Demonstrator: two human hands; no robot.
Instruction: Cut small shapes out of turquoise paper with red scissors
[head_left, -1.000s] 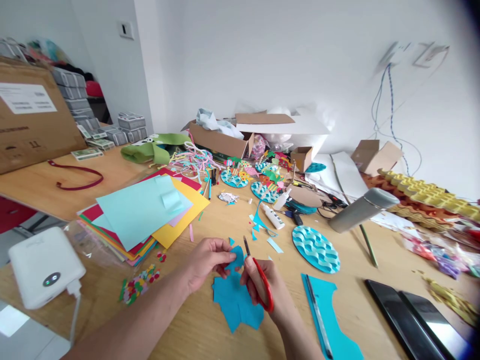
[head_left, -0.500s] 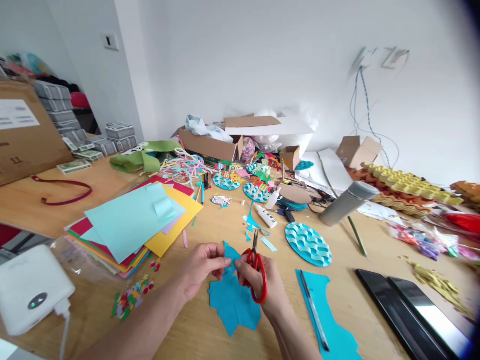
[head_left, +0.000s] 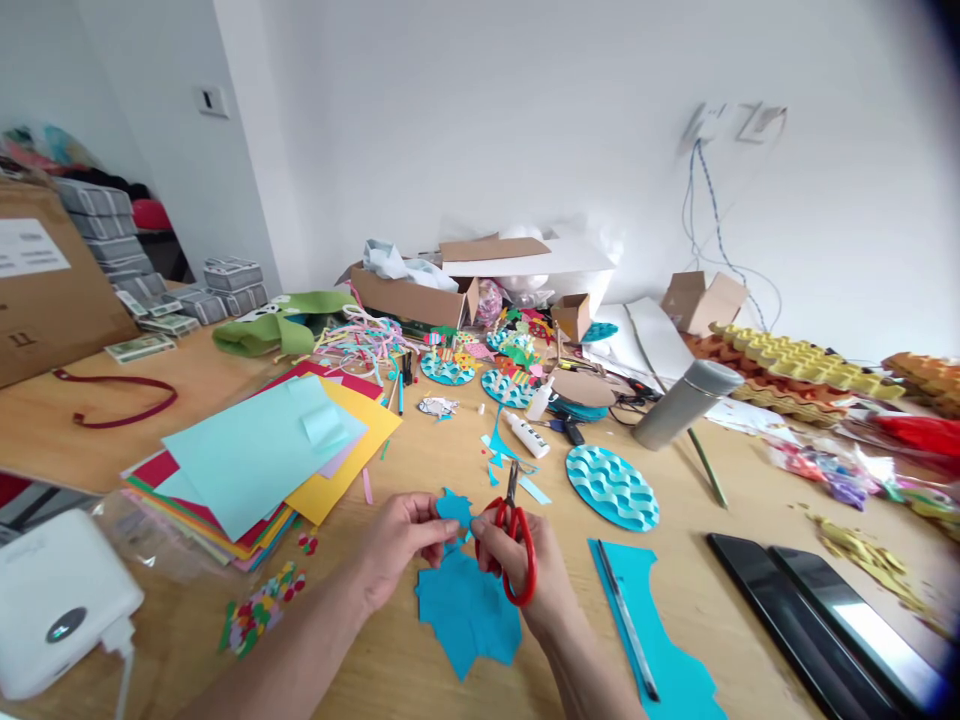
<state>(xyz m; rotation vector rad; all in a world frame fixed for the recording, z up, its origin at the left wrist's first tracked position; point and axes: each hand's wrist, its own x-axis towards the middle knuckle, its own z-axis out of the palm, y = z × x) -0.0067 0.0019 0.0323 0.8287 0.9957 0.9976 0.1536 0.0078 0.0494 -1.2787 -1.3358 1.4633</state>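
Note:
Between thumb and fingers, my left hand [head_left: 409, 540] pinches a small blue paper piece [head_left: 452, 507] with a jagged edge. My right hand [head_left: 521, 560] is wrapped round red-handled scissors [head_left: 531, 572], their blades pointing up and away from me. Its thumb and fingertip also touch the right end of the small piece. Beneath both hands, larger blue paper cut-outs [head_left: 471, 620] lie on the table. To the right is a blue paper sheet [head_left: 664, 640] with a curved edge, a pen [head_left: 626, 620] lying along it.
Coloured paper [head_left: 255, 450] is stacked at left, near a white power bank [head_left: 64, 600]. A wavy-patterned oval [head_left: 611, 487], glue bottle [head_left: 527, 435] and leaning grey flask [head_left: 686, 405] lie ahead. Two black phones [head_left: 810, 620] are at right. Boxes [head_left: 420, 295] stand against the wall.
The blue piece in my left hand has been turned and now shows a jagged outline. The scissors stay in my right hand. The view has shifted slightly.

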